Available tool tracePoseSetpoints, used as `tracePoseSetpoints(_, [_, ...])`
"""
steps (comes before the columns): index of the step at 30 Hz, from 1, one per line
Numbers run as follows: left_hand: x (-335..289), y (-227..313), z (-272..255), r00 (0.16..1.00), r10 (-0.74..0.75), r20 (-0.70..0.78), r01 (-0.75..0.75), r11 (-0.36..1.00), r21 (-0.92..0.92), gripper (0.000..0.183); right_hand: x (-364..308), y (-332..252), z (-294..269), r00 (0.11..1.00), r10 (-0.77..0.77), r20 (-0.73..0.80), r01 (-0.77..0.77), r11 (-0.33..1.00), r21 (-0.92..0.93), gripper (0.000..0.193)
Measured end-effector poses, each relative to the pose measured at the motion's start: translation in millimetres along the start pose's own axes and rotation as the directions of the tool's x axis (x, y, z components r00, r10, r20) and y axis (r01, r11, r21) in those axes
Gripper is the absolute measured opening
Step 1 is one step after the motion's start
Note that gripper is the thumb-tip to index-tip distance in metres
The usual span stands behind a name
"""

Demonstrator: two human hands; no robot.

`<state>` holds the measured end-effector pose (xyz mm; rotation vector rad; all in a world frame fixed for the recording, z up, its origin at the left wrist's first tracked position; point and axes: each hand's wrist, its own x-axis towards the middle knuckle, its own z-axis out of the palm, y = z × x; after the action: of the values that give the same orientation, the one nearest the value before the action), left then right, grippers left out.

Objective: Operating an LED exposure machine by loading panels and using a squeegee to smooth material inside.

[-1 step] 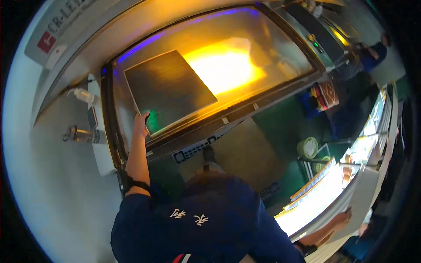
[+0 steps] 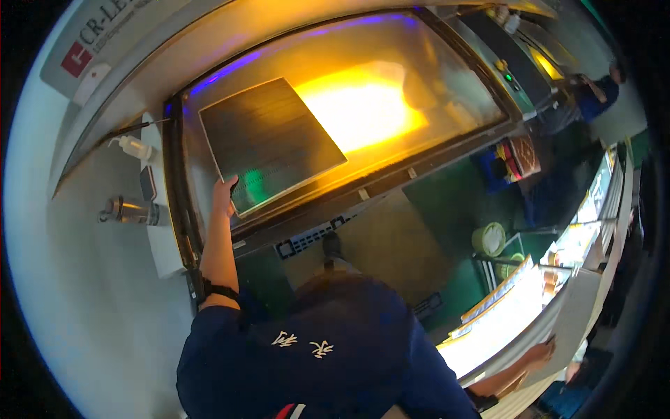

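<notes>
My left hand (image 2: pixel 224 196) is closed on the near left corner of a dark square panel (image 2: pixel 272 140) with a thin pale rim. The panel lies in the left part of a dark-framed, glossy tray (image 2: pixel 447 105) lit yellow, and a green glow shows near the held corner. Far off to the lower right, my right hand (image 2: pixel 536 357) has its fingers bent at the side of a flat grey panel (image 2: pixel 578 302). That panel leans over a row of pale sheets. A small dark bit shows by its fingertips, too small to name.
On the left ledge are a pump bottle (image 2: pixel 132 146), a phone (image 2: pixel 147 184) and a clear cup (image 2: pixel 129 210). Bright sheets (image 2: pixel 499 307) stand in a rack at right, near a green-rimmed bin (image 2: pixel 489 239). Another person (image 2: pixel 597 91) works at the far right.
The view has shifted very slightly. The green glow on the dark panel has moved a little to the right and up. Both hands keep nearly the same places.
</notes>
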<state>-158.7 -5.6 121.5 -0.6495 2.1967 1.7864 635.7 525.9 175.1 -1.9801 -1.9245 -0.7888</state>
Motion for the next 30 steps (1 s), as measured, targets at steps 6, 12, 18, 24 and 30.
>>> tracePoseSetpoints(6, [114,-44,-35,0.725,0.689,-0.018,-0.428,0.471,0.772,0.069,17,-107,-114,0.939,-0.264,-0.219,0.283,0.957,0.059,0.032])
tracePoseSetpoints(12, [76,-50,21,0.873,0.335,0.355,-0.404,0.089,0.91,0.065,31,-289,-145,0.764,-0.462,-0.451,0.644,0.583,0.495,0.028])
tracePoseSetpoints(18, [99,-70,22,0.83,0.426,0.36,-0.428,0.072,0.901,0.056,7,-529,-147,0.461,-0.666,-0.587,0.832,0.096,0.546,0.044])
tracePoseSetpoints(24, [100,-66,21,0.829,0.445,0.34,-0.423,0.099,0.901,0.052,-60,-694,-111,0.198,-0.829,-0.524,0.802,-0.171,0.573,0.048])
tracePoseSetpoints(30, [105,-62,24,0.812,0.47,0.346,-0.431,0.084,0.898,0.052,-61,-765,-50,-0.062,-0.995,-0.083,0.708,-0.102,0.698,0.072])
